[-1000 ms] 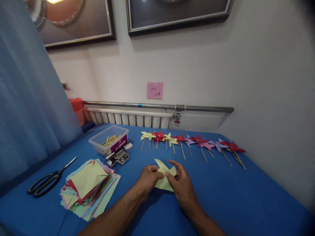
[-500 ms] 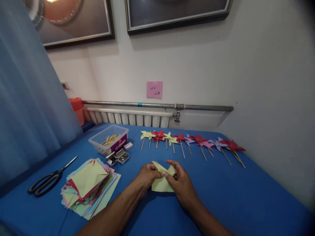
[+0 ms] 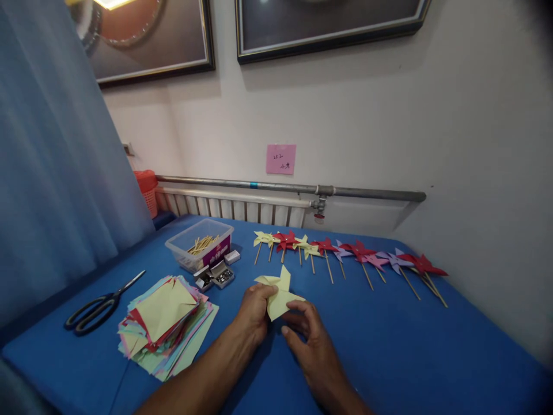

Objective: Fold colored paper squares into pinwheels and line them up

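A pale yellow paper pinwheel [image 3: 280, 300] with folded blades and no stick hangs above the blue table. My left hand [image 3: 254, 311] is closed on it, the thumb pressing near its centre. At its lower right edge is my right hand [image 3: 309, 340], thumb and fingers apart; a fingertip is at one blade, and whether it touches cannot be told. To the left lies a stack of coloured paper [image 3: 166, 323] with cut pieces, yellow on top. Behind it sit small open boxes of metal pins [image 3: 222, 275].
Black-handled scissors [image 3: 99, 308] lie at the left. A clear plastic tub [image 3: 184, 248] holds thin wooden sticks [image 3: 202, 245]. Finished pinwheels on sticks [image 3: 358, 251], in yellow, red, purple and pink, line the table's back. Behind run a pipe [image 3: 280, 187] and a radiator [image 3: 242, 207].
The yellow paper has turned in my left hand, and its blades now spread in a pinwheel shape. My right hand has let go of the centre and moved down, its fingers spreading.
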Tool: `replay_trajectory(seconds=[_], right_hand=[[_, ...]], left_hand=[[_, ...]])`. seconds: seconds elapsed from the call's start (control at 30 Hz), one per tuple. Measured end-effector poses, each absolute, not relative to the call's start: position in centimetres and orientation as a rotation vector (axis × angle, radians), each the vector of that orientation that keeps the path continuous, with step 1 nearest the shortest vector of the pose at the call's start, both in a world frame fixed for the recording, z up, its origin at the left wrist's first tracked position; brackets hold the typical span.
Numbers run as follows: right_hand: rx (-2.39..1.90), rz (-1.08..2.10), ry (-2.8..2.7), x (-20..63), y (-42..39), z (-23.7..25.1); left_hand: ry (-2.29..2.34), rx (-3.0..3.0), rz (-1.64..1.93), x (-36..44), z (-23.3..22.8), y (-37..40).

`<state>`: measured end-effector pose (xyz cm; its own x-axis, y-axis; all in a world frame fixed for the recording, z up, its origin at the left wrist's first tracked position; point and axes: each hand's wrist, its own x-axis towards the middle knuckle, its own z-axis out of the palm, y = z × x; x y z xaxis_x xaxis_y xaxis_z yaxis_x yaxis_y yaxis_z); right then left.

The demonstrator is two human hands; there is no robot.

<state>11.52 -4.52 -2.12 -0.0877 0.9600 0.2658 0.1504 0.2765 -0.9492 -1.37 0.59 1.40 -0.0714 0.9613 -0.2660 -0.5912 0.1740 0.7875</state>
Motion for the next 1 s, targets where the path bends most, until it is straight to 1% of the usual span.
replay_trajectory(seconds=[0.1, 0.33, 0.47, 0.57, 0.83, 1.0], right_hand=[[-1.115, 0.959, -1.530, 11.2, -4.6, -2.4], [-1.175, 0.700, -1.595, 11.9, -4.3, -1.2], [-1.206, 0.629, -1.527, 12.0, -4.2, -0.7], [-1.229, 0.656, -1.455, 12.3, -3.7, -0.7], [-1.247, 0.908, -1.276, 12.7, -2.7, -0.5], [-1.262, 0.883, -1.260, 12.6, -2.6, -0.1]], left_hand=[[0.935, 0.503, 1.386, -0.9, 1.5, 0.3], [0.940, 0.529, 1.376, -0.2, 1.3, -0.3], [0.897, 0.558, 1.347, -0.3, 1.3, -0.5], [0.897, 0.581, 1.312, -0.2, 1.3, -0.7], [0.922, 0.632, 1.244, -0.1, 1.3, -0.9], [0.976, 0.664, 1.213, 0.0, 1.2, -0.9]])
